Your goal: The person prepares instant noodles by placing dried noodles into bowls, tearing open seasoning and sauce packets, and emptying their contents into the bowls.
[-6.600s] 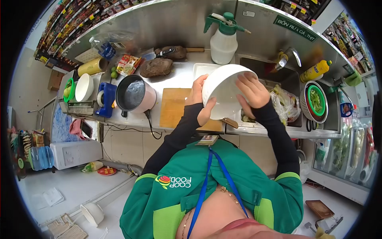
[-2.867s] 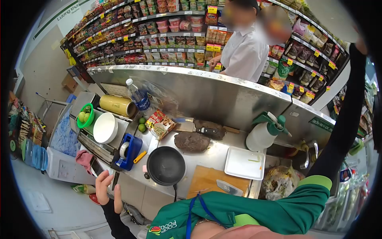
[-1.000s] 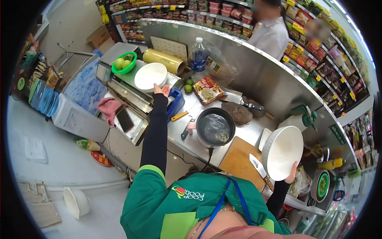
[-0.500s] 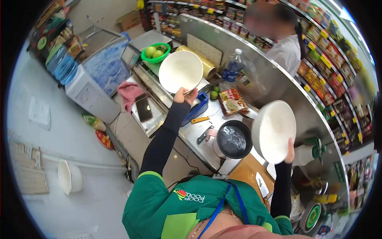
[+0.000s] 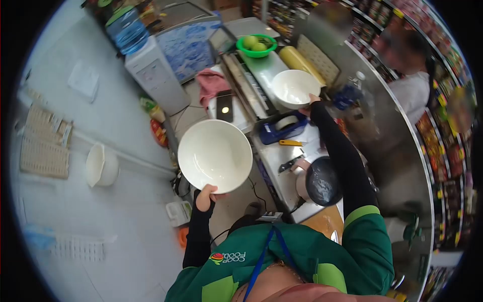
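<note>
A worker in a green jacket holds a white bowl in each hand. The left hand (image 5: 206, 197) pinches the near rim of the large bowl (image 5: 215, 155), thumb over the edge, its open side facing the camera. The right hand (image 5: 308, 102), reaching forward, grips the rim of the small bowl (image 5: 295, 88) between thumb and fingers; whether that bowl is lifted or resting below cannot be told.

Just nearer than the right hand sits a blue tape dispenser (image 5: 280, 127), with a yellow handle (image 5: 290, 143) beside it. Nearer still, beside the right forearm, stands a pot (image 5: 322, 181) holding liquid, and a cutting board (image 5: 321, 222) lies closer to the body.

Beyond the left hand and its bowl are a phone (image 5: 225, 105) and a pink cloth (image 5: 211, 85). Past the right hand, a green basket (image 5: 257, 48) holds green fruit, near a yellow roll (image 5: 302, 64). To that hand's right is a bottle (image 5: 347, 95); farther right, behind a metal partition (image 5: 397, 146), is another person (image 5: 410, 91) in white.
</note>
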A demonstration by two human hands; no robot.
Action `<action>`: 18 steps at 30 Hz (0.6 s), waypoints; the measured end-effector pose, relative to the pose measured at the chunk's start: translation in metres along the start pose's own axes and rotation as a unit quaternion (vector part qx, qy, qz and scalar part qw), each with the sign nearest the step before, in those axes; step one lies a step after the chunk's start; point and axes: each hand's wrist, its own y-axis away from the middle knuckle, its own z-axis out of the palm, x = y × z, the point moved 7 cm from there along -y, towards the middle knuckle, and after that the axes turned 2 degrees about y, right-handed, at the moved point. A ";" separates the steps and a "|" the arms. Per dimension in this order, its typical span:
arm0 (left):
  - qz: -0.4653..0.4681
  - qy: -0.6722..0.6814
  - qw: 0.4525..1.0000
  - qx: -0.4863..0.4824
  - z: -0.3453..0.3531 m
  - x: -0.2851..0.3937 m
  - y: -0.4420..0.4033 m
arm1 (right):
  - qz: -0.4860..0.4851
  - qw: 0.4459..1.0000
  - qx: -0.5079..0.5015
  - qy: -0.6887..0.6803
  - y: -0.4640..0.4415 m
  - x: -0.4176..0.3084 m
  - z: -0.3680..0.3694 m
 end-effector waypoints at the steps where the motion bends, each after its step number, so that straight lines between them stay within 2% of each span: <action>1: -0.011 0.002 1.000 0.022 -0.009 -0.002 0.014 | 0.001 1.000 0.004 -0.014 -0.006 0.002 0.009; 3: -0.013 0.006 1.000 0.027 -0.021 -0.006 0.036 | -0.015 0.999 -0.022 -0.043 -0.019 0.010 0.017; 7: -0.010 0.030 0.995 0.094 -0.029 -0.011 0.059 | -0.074 0.977 -0.150 -0.130 -0.050 0.023 0.017; 8: 0.019 0.045 0.997 0.062 -0.020 -0.002 0.062 | -0.042 0.984 -0.121 -0.125 -0.051 0.025 0.016; 9: 0.037 0.066 0.994 0.074 -0.015 0.002 0.065 | -0.010 0.988 -0.092 -0.123 -0.050 0.026 0.016; 12: 0.079 0.024 0.997 0.014 -0.010 0.011 0.063 | 0.071 0.997 0.042 0.008 -0.009 0.012 0.005; 14: 0.087 -0.015 0.996 -0.014 0.002 0.013 0.063 | -0.138 0.974 0.080 0.163 -0.024 -0.018 -0.027; 15: 0.050 -0.059 0.996 0.045 0.007 0.011 0.064 | -0.197 0.966 0.084 0.146 -0.010 -0.028 -0.034; 16: 0.074 -0.062 0.994 0.045 0.012 0.008 0.062 | -0.257 0.954 0.087 0.130 0.007 -0.038 -0.040; 17: 0.099 -0.065 0.992 0.044 0.014 0.005 0.059 | -0.276 0.958 0.075 0.020 0.059 -0.055 -0.027; 18: 0.097 -0.083 0.992 0.012 0.016 0.000 0.054 | -0.287 0.958 0.001 -0.007 0.102 -0.071 -0.013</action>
